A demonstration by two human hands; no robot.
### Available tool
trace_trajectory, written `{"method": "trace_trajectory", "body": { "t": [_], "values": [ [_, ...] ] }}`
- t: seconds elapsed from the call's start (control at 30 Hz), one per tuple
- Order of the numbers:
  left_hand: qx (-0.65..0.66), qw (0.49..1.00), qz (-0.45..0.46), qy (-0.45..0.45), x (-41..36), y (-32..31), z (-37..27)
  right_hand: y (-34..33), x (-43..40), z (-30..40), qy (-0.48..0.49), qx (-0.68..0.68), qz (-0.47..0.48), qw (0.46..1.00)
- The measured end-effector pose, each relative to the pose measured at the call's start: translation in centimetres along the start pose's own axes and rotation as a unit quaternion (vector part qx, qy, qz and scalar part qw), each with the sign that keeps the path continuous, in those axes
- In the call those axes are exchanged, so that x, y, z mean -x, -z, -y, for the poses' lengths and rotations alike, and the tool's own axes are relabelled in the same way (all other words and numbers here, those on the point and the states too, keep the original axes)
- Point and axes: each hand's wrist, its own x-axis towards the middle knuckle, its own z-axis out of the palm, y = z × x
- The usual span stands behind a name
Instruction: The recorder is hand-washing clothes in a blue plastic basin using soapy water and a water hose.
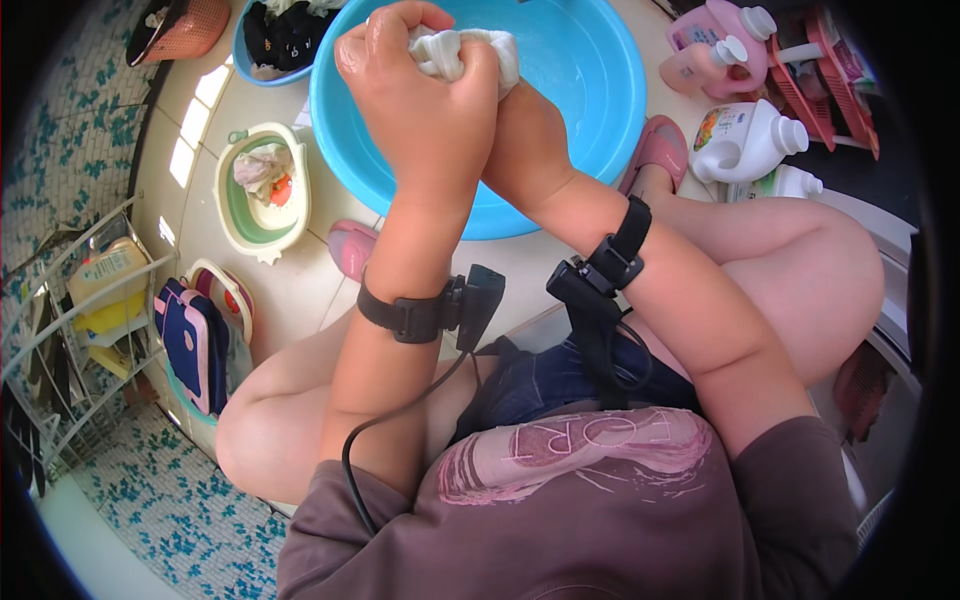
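Above a large blue plastic basin (600,112), both my hands close on a bunched, twisted white cloth (491,52). My left hand (424,97) is wet and wraps the cloth from the left; a loop of it shows past the thumb. My right hand (529,135) grips the other side, lower and behind the left, its fingers mostly hidden. The wrists lie close together. Water lies in the basin. To the left, a small green and cream tub (262,236) holds a pale cloth (262,169) and something orange-red.
A blue bowl (241,56) of dark clothes stands beyond the tub, near a pink basket (191,30). Pink and white detergent bottles (739,142) stand at the right by a red rack (821,82). A white wire rack (90,300) and a navy bag (191,345) are at the left.
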Motion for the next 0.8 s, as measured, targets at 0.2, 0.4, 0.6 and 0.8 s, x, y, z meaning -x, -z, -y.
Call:
{"method": "trace_trajectory", "body": {
  "t": [0.2, 0.4, 0.6, 0.8],
  "values": [
    [-0.001, 0.999, 0.019, 0.033, 0.4, -0.4, -0.3, 0.5, 0.1, -0.5, -0.015, -0.010, 0.009, 1.000],
    [-0.018, 0.998, 0.033, 0.045, 0.2, -0.7, -1.8, -0.1, -0.7, -2.1, -0.044, -0.048, -0.029, 0.997],
    [0.462, 0.802, -0.007, 0.380, 0.0, 0.5, -3.8, -0.2, -0.7, -2.0, -0.201, -0.161, 0.025, 0.966],
    [0.549, 0.734, 0.008, 0.400, -0.5, 2.0, -5.2, 0.4, -0.9, -1.7, -0.270, -0.079, 0.094, 0.955]
  ]
}}
